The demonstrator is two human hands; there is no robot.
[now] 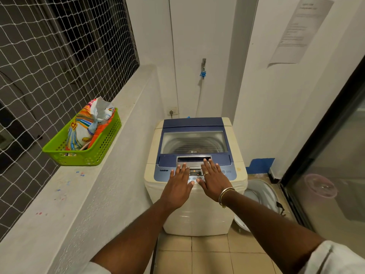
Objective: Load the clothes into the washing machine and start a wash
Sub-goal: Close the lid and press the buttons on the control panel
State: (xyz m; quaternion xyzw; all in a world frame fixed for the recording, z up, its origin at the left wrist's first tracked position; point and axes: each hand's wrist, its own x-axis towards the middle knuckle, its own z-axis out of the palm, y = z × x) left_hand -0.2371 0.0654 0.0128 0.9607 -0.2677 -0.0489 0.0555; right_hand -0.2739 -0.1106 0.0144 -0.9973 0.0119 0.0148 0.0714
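A cream top-loading washing machine (197,210) with a blue lid (194,139) stands against the far wall. Its lid is down, and a glass window shows the drum inside. Both my hands reach over its front control panel (195,172). My left hand (177,184) lies flat with straight fingers left of the small display. My right hand (213,179) is flat too, fingers spread, fingertips near the lid's silver handle recess (192,159). Neither hand holds anything. No clothes are clearly visible.
A green plastic basket (87,155) with a colourful detergent bag (88,125) sits on the concrete ledge at left, under netting. A tap and hose (203,73) hang on the wall behind the machine. A grey tub (262,192) leans at its right, beside a glass sliding door (335,175).
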